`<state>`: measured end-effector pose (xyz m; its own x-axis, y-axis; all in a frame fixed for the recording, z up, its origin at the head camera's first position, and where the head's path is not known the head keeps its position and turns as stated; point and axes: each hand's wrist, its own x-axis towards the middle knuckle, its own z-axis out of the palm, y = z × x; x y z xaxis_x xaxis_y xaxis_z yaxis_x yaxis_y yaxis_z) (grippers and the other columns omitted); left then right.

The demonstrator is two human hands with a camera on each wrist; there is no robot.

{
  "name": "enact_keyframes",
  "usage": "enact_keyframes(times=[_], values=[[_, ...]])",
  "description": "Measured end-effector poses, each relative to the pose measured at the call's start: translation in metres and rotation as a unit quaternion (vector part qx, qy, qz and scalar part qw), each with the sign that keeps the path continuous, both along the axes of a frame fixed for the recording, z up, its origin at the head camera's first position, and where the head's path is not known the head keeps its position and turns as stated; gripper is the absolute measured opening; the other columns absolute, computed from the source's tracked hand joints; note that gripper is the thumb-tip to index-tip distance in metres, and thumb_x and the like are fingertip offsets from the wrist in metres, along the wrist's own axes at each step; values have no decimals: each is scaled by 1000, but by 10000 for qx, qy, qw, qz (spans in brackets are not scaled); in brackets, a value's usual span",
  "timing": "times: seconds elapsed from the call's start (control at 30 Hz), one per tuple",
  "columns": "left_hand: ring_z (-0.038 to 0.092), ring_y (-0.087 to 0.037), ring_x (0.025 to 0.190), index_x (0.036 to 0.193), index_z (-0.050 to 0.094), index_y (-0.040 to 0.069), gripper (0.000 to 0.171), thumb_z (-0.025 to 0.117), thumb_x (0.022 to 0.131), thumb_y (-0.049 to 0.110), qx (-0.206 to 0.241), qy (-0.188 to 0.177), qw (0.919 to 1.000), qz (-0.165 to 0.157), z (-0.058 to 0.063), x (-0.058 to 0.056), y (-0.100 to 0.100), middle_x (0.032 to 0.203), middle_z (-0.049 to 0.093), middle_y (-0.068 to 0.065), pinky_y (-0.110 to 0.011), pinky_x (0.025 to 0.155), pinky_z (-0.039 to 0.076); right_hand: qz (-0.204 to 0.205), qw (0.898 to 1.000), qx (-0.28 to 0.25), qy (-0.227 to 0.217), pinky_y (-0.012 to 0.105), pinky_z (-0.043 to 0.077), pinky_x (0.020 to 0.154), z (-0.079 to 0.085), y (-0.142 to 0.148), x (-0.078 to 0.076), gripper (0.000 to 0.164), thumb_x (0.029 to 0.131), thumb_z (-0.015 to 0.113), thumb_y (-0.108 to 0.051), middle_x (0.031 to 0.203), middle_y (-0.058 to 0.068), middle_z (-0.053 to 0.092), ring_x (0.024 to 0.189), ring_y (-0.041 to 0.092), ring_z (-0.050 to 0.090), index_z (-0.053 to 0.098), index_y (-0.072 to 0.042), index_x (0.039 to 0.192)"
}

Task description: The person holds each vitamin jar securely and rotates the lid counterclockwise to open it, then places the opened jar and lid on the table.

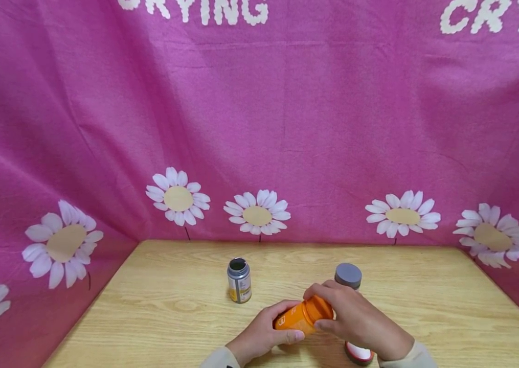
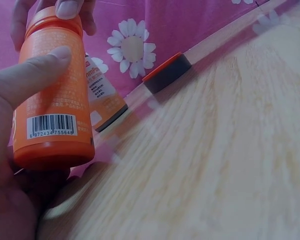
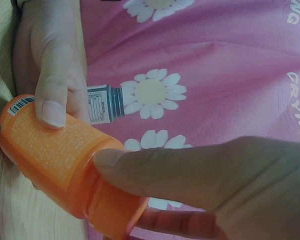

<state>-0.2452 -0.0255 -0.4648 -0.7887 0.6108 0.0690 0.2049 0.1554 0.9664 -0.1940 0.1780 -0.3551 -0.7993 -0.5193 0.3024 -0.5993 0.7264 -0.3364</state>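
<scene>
An orange plastic bottle (image 1: 297,321) with printed text and a barcode is held tilted above the table. My left hand (image 1: 259,332) grips its body, thumb across the near side. My right hand (image 1: 365,319) holds the orange lid (image 1: 319,307) between thumb and fingers, and the lid sits at the bottle's mouth. Behind the right hand stands a bottle with a grey lid (image 1: 348,275), mostly hidden in the head view; its orange and white label (image 2: 102,92) shows in the left wrist view. Under the right wrist lies a dark cap (image 1: 359,353) with a red rim and white inside.
An uncapped grey bottle (image 1: 240,286) with a white and yellow label stands upright to the left, farther back on the wooden table (image 1: 162,296). A pink cloth (image 1: 323,128) with daisies and white lettering hangs behind the table and along both sides.
</scene>
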Motion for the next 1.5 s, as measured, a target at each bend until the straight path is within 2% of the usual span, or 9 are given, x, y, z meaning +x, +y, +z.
enact_keyframes(times=[0.37, 0.53, 0.63, 0.93, 1.1, 1.23, 1.37, 1.5], values=[[53, -14, 98, 123, 52, 31, 42, 64, 83, 33, 336, -204, 9989, -265, 0, 1, -2, 116, 56, 7, -27, 84, 41, 285, 9994, -71, 165, 27, 45, 68, 3, 2, -1, 39, 68, 76, -12, 95, -9, 55, 83, 8, 50, 59, -23, 101], [53, -16, 99, 123, 52, 28, 39, 62, 85, 30, 537, -328, 9971, -418, 1, 0, -3, 116, 57, 4, -28, 87, 40, 178, 9996, -135, 162, 28, 45, 68, 7, 6, 1, 41, 67, 77, -13, 94, -10, 54, 83, 8, 50, 59, -24, 102], [53, -16, 100, 123, 52, 27, 39, 61, 85, 30, 572, -322, 9970, -400, 2, -1, -3, 116, 57, 4, -29, 88, 40, 82, 9998, -158, 118, 27, 45, 66, 9, 9, 1, 41, 67, 77, -13, 93, -10, 52, 80, 8, 49, 58, -25, 102], [54, -17, 100, 121, 53, 23, 40, 63, 83, 30, 670, -118, 9974, 229, 4, 2, -1, 113, 58, 3, -29, 87, 40, -67, 9997, -146, -167, 23, 41, 62, 10, 12, 0, 41, 69, 77, -17, 86, -12, 50, 74, 7, 46, 56, -24, 103], [54, -18, 101, 121, 53, 24, 41, 65, 82, 28, 829, -77, 9949, 568, 3, 1, 1, 112, 59, 3, -31, 87, 40, -105, 9988, -228, -410, 23, 43, 62, 11, 12, -1, 41, 70, 76, -19, 85, -11, 51, 73, 7, 48, 56, -16, 106], [54, -17, 101, 121, 52, 22, 42, 66, 81, 25, 993, -44, 9917, 818, 8, -2, 3, 111, 60, 2, -31, 88, 40, -223, 9979, -265, -546, 24, 44, 63, 12, 13, -3, 44, 70, 76, -20, 89, -8, 52, 74, 9, 49, 56, -10, 108], [54, -19, 102, 120, 52, 24, 42, 67, 81, 23, 1102, -51, 9888, 1002, 9, -6, 6, 111, 59, 1, -33, 88, 40, -318, 9976, -172, -595, 26, 43, 63, 11, 12, -3, 43, 70, 77, -21, 88, -7, 51, 74, 9, 48, 56, -12, 106], [52, -16, 103, 121, 50, 28, 45, 69, 79, 26, 1037, 6, 9872, 1214, 3, -11, 9, 113, 57, 5, -34, 91, 38, -293, 9972, -136, -679, 26, 43, 62, 8, 11, -3, 43, 68, 78, -21, 88, -5, 49, 74, 10, 47, 54, -16, 102]])
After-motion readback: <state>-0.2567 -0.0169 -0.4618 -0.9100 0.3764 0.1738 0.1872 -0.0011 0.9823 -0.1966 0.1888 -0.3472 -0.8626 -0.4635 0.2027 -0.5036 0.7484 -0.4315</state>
